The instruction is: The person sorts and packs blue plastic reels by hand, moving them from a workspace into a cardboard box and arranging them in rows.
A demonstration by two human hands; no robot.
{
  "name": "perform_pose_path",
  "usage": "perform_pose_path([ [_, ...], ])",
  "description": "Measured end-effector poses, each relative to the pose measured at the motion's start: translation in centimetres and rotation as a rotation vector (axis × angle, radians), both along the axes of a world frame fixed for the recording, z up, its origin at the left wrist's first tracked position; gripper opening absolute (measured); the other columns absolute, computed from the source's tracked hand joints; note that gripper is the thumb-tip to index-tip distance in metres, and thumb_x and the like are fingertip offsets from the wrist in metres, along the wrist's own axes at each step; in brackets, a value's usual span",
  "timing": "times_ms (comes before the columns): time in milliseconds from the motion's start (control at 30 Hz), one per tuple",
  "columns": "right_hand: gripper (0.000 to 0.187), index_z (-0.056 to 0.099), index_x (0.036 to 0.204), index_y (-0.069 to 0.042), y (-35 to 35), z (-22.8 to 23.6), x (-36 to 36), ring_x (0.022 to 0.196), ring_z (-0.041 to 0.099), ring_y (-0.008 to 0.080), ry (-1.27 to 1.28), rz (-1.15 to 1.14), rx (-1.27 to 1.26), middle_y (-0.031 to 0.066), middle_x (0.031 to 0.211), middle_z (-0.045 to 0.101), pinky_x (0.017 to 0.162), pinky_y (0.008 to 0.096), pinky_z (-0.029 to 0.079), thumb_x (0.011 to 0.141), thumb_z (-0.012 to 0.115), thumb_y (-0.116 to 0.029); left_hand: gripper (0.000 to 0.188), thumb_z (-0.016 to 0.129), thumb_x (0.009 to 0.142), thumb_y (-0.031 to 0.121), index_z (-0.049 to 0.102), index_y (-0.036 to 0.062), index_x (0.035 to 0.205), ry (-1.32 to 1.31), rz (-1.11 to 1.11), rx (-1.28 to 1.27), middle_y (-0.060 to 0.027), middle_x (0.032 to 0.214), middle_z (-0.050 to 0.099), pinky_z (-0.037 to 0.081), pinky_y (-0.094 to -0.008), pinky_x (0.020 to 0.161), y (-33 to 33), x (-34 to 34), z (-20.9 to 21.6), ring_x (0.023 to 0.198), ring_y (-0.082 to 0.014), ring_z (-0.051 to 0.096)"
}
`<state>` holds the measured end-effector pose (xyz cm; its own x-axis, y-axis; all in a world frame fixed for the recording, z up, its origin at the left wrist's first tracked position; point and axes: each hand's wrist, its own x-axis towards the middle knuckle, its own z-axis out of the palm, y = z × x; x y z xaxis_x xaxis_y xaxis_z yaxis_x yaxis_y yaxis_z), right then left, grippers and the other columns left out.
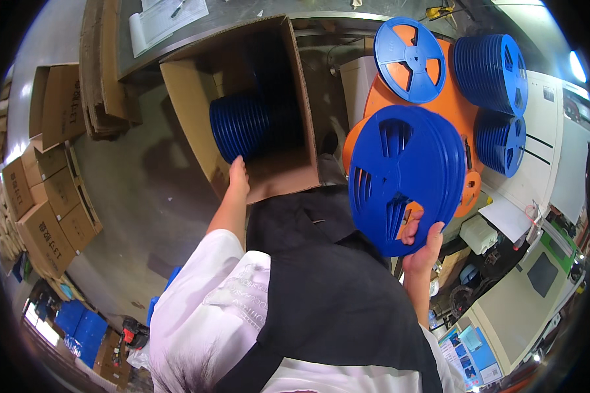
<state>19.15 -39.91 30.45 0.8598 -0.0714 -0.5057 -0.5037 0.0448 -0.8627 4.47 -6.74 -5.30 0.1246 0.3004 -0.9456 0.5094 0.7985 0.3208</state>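
Observation:
My right hand (424, 245) grips a thick stack of blue plastic reels (380, 177), its fingers hooked through a cutout in the reels and its thumb outside. The stack is held up on edge at the right, in front of an orange surface. My left hand (238, 173) reaches into an open cardboard box (282, 180). Its fingers are stretched out at the near end of a row of blue reels (239, 128) lying in the box; whether they press on the reels I cannot tell. Shadow hides the row's right part.
On the orange surface (373, 105) rests another blue reel (410, 59). Two more reel stacks (488, 72) stand behind it at the right. A metal bench (229, 19) with papers (170, 23) runs along the back. Cardboard cartons (49, 229) are piled at left.

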Motion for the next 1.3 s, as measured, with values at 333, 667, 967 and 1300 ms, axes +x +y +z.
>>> perform_pose_path([
  [333, 0.054, 0.054, 0.099, -0.002, 0.0, 2.5, 0.7, 0.048, 0.032, 0.0073, -0.108, -0.087, 0.719, -0.0026, 0.061, 0.038, 0.046, 0.0227, 0.027, 0.092, 0.048, -0.055, 0.040, 0.049, 0.095, 0.031, 0.051, 0.0104, 0.130, -0.119, -0.143, -0.016, -0.0049, 0.107, 0.062, 0.046, -0.0287, 0.070, -0.4, -7.2, 2.3, 0.085, -0.0136, 0.057],
  [667, 0.042, 0.049, 0.091, -0.005, 2.5, 2.5, -1.7, 0.045, 0.031, 0.0052, -0.018, 0.041, 1.060, -0.0040, 0.059, 0.038, 0.045, 0.0222, 0.027, 0.094, 0.052, -0.047, 0.051, 0.045, 0.096, 0.027, 0.037, 0.0060, 0.142, -0.373, -0.106, -0.002, -0.0152, 0.137, 0.048, 0.036, -0.0383, 0.104, 2.2, -3.9, 9.2, 0.121, -0.0256, 0.049],
  [967, 0.043, 0.046, 0.089, -0.006, 4.1, 3.3, -3.0, 0.044, 0.029, 0.0054, 0.025, 0.108, 1.061, -0.0038, 0.058, 0.037, 0.045, 0.0221, 0.026, 0.094, 0.051, -0.048, 0.049, 0.048, 0.093, 0.024, 0.044, 0.0033, 0.137, -0.501, -0.423, 1.026, -0.0159, 0.139, 0.046, 0.031, -0.0433, 0.107, 4.2, 0.8, 17.9, 0.129, -0.0301, 0.042],
  [1300, 0.049, 0.046, 0.088, -0.006, 6.3, 4.1, -3.8, 0.044, 0.029, 0.0054, 0.062, 0.197, 0.951, -0.0036, 0.056, 0.035, 0.043, 0.0219, 0.025, 0.094, 0.048, -0.054, 0.070, 0.058, 0.084, 0.029, 0.033, 0.0005, 0.143, -1.245, -1.257, 1.267, -0.0190, 0.150, 0.030, 0.019, -0.0451, 0.114, -7.9, 9.2, 36.2, 0.141, -0.0316, 0.025],
])
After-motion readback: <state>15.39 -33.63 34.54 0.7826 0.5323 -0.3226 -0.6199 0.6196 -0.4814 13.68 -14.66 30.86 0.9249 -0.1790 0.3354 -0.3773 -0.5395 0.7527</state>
